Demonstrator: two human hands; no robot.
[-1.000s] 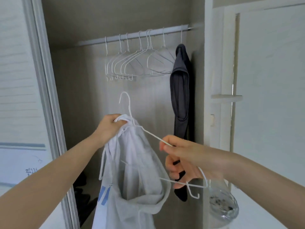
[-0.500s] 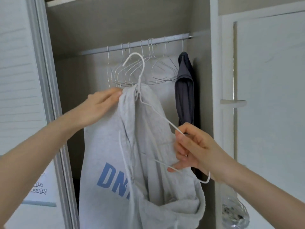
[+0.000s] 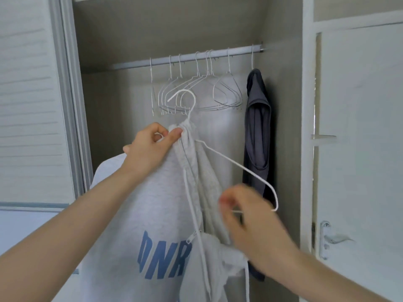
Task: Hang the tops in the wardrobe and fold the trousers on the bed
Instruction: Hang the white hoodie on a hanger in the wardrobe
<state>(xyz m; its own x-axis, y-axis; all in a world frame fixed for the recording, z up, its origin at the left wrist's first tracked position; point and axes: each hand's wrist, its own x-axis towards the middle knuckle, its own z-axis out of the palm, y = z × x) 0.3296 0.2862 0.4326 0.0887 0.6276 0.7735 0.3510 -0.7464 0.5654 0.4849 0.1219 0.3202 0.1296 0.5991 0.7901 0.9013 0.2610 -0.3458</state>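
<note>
- At the far left of the frame stands a white slatted sliding door (image 3: 28, 105), edge-on to the open wardrobe.
- The left hand (image 3: 150, 147), left of centre, pinches the bunched neck of a light grey hoodie (image 3: 135, 214) between thumb and curled fingers, just under the hook of a white wire hanger (image 3: 239, 166).
- The hoodie hangs down through the lower middle of the frame, blue letters on its front, a white drawstring trailing.
- Across the upper middle runs a rail (image 3: 187, 57) carrying a row of empty wire hangers (image 3: 196, 94).
- The right hand (image 3: 250, 219), lower right of centre, is blurred; its fingers curl at the hanger's lower bar, but I cannot tell whether they grip it.
- A dark grey top (image 3: 257, 127) hangs at the rail's right end.
- A white door with a metal handle (image 3: 333, 238) fills the right edge.
</note>
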